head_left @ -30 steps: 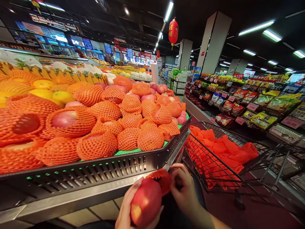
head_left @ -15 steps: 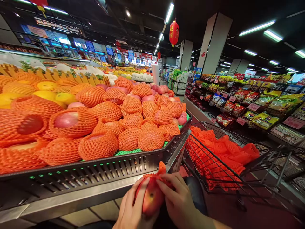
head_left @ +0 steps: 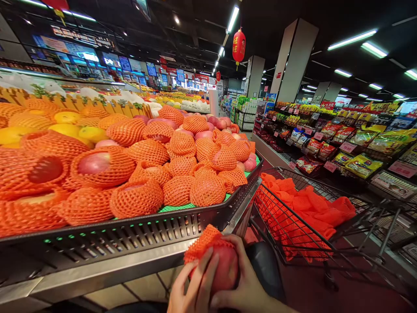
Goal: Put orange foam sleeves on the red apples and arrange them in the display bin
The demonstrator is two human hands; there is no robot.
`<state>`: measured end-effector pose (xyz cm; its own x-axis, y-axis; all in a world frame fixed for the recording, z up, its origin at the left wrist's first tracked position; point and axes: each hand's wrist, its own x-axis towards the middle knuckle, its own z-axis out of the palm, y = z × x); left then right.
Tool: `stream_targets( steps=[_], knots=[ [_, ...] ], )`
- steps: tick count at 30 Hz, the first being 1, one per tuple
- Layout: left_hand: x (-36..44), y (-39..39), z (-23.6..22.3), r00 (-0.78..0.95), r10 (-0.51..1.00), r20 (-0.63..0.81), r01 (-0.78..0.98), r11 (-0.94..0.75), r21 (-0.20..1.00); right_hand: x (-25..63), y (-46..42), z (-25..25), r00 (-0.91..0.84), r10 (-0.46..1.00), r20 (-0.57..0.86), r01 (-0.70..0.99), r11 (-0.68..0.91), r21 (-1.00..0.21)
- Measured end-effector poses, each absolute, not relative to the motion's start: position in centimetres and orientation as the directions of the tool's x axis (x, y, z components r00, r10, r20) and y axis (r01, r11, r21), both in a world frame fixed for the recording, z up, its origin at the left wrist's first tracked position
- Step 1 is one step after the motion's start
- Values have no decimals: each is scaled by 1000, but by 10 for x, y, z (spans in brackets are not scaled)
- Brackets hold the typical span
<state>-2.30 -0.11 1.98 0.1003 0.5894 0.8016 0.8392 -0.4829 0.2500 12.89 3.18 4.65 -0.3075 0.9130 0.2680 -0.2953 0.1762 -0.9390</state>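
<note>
A red apple [head_left: 225, 266] sits between my two hands at the front edge of the display. An orange foam net [head_left: 206, 242] covers its far left side, with the loose end sticking up beyond it. My left hand [head_left: 192, 287] is closed on the apple's left side, fingers lying over the fruit and the net's edge. Around the right side curls my right hand [head_left: 249, 284], its thumb in front and fingers at the top. The apple's underside is hidden by the hands.
Ahead stands a black crate [head_left: 137, 234] heaped with apples in orange foam nets [head_left: 207, 190]; yellow fruit [head_left: 67, 129] lies at its left. A metal ledge [head_left: 81, 278] runs along the front. On the right, a wire shopping cart [head_left: 295, 221] holds many loose nets [head_left: 304, 202]. Snack shelves [head_left: 329, 139] stand beyond.
The apple has turned and shifted slightly right in my hands. More of the foam net now shows at its upper left. My right hand has moved from pinching at the top to cupping the right side.
</note>
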Motion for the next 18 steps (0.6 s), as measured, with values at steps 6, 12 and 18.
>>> stream_targets(
  steps=[6, 12, 18],
  knots=[
    [-18, 5, 39, 10, 631, 776, 725, -539, 429, 135, 35, 42, -268, 951, 155, -461, 15, -887],
    [-29, 4, 52, -144, 775, 615, 683, -372, 629, 140, 29, 31, -260, 948, 184, -534, 17, -845],
    [-41, 10, 37, 110, 641, 760, 943, -308, 123, 138, 22, 25, -298, 930, 213, -551, 14, -835]
  ],
)
